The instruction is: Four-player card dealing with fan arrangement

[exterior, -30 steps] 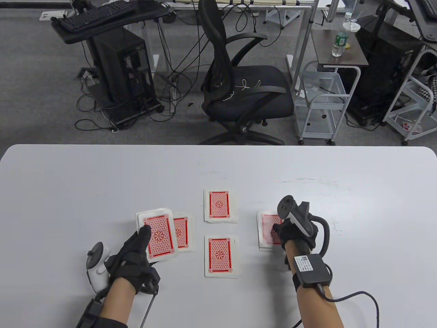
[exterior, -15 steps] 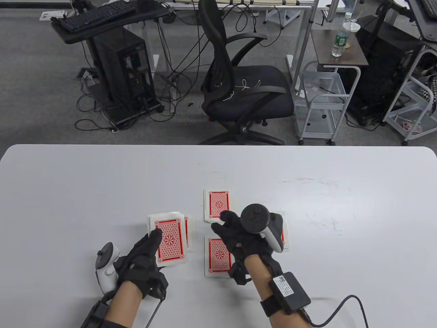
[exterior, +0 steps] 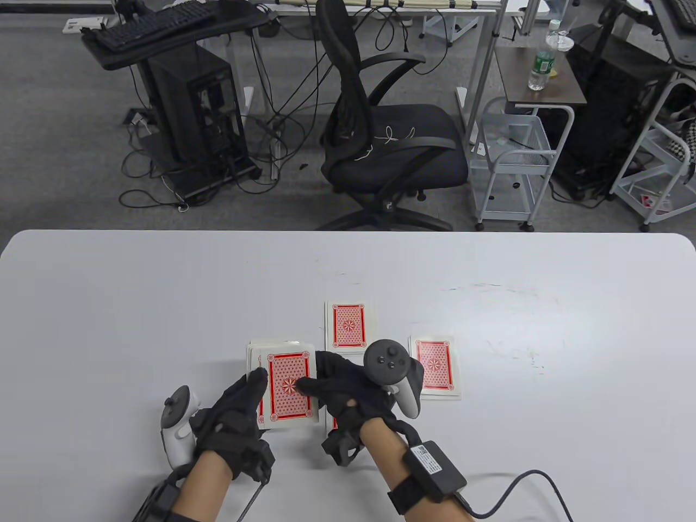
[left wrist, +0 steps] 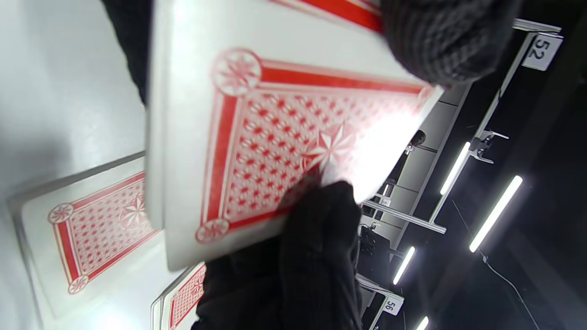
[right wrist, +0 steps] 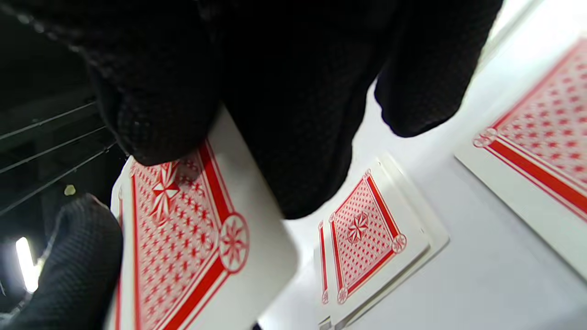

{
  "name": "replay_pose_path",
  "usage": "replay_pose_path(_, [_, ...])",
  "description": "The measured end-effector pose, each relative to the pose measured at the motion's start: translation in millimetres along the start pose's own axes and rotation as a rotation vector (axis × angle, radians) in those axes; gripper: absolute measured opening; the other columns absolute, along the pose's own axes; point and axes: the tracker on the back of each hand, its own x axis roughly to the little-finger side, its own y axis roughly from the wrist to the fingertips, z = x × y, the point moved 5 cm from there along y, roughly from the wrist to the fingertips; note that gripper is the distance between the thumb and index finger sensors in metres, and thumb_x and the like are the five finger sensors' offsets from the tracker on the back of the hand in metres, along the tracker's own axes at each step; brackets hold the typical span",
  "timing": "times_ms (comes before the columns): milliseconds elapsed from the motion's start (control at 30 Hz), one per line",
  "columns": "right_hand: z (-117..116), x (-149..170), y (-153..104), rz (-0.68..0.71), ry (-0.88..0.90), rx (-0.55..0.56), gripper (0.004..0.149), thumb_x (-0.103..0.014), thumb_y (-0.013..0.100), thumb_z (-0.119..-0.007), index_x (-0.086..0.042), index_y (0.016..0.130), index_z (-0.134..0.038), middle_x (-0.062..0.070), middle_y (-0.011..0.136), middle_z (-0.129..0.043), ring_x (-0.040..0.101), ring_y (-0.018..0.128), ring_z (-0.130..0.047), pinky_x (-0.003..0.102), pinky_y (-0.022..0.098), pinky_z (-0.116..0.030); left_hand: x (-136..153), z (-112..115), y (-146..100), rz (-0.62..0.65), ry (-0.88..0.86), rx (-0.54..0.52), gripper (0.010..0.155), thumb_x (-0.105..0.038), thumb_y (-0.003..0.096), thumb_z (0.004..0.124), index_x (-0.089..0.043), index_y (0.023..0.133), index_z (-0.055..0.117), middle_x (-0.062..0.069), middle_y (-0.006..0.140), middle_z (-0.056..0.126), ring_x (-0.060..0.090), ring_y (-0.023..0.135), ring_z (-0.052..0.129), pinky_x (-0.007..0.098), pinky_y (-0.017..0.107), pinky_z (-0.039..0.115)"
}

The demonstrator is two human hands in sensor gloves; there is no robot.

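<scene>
- My left hand [exterior: 231,418] grips the deck [exterior: 284,389] from below, thumb lying along its near left edge; deck is face down, red backs up, held above the table [exterior: 109,304].
- My right hand [exterior: 348,389] is at the deck's right edge. Thumb sits on the top card [left wrist: 293,137] near the star in the middle; the other fingers [right wrist: 293,137] curl at the card's right side. In the right wrist view the thumb presses on the red back, so I read this as a pinch on the top card.
- Landmark: the deck. Dealt piles placed from it:
  - far pile [exterior: 348,325]: just beyond the deck and to its right, face down, flat on the table.
  - right pile [exterior: 435,367]: further right of the deck, past my right hand, face down.
  - near pile [exterior: 333,423]: right of the deck, almost wholly hidden under my right hand; only a sliver shows.
  - a pile [left wrist: 91,229] under the deck shows in the left wrist view only.
- Trackers on the backs of both hands; a cable [exterior: 522,489] runs from my right wrist.
</scene>
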Motion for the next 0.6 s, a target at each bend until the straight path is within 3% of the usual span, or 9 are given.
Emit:
replay_pose_path(133, [24.0,13.8,-7.7,-0.048,-0.005,0.015,0.068,-0.035,0.045,-0.093,-0.005,0.099,-0.065,0.0,0.069,-0.091,0.016,0.037,-0.102,0.053,0.048,-0.077,0.1,-13.9,0.1,-0.016,-0.016,-0.041,0.049,-0.056,0.0477,0.078,-0.032,0.09,0.079,-0.007,0.085,0.095,0.023,0.07,0.105,0.042,0.049,0.091])
replay_pose_path(267, [41.7,25.2,-11.6,-0.131,-0.238,0.027,0.075,-0.035,0.047,-0.091,-0.003,0.104,-0.055,0.001,0.073,-0.086,0.012,0.032,-0.099,0.052,0.046,-0.077,0.4,-27.9,1.1,-0.03,0.002,-0.09,0.049,-0.056,0.0481,0.078,-0.032,0.091,0.078,-0.007,0.085,0.095,0.023,0.07,0.105,0.042,0.05,0.091])
replay_pose_path(600, [21.5,49.8,-4.1,-0.345,-1.008,-0.002,0.08,-0.046,0.048,-0.089,-0.003,0.105,-0.054,-0.001,0.069,-0.085,0.008,0.03,-0.097,0.049,0.047,-0.078,1.6,-29.8,4.4,-0.043,0.005,-0.09,0.049,-0.056,0.0481,0.078,-0.032,0.091,0.078,-0.007,0.085,0.095,0.023,0.07,0.105,0.042,0.05,0.091])
